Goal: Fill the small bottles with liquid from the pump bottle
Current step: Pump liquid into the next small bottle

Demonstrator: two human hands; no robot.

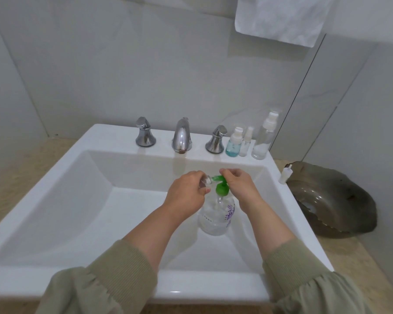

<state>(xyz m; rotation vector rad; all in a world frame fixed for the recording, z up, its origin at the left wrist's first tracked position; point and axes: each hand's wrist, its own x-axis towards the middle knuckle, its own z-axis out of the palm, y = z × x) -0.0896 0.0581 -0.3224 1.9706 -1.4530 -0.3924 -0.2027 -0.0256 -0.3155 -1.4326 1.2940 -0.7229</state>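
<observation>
Over the white sink point(114, 137), your left hand point(186, 193) pinches a small clear bottle point(205, 180) at the nozzle of the pump bottle point(216, 219), which stands in the basin; your right hand point(238, 182) curls its fingers, apparently gripping, over the green pump head point(221, 188).

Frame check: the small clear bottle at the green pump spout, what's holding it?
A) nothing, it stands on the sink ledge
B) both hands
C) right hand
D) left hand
D: the left hand grips the small bottle with its mouth at the spout, while the right hand has its fingers curled over the pump head.
</observation>
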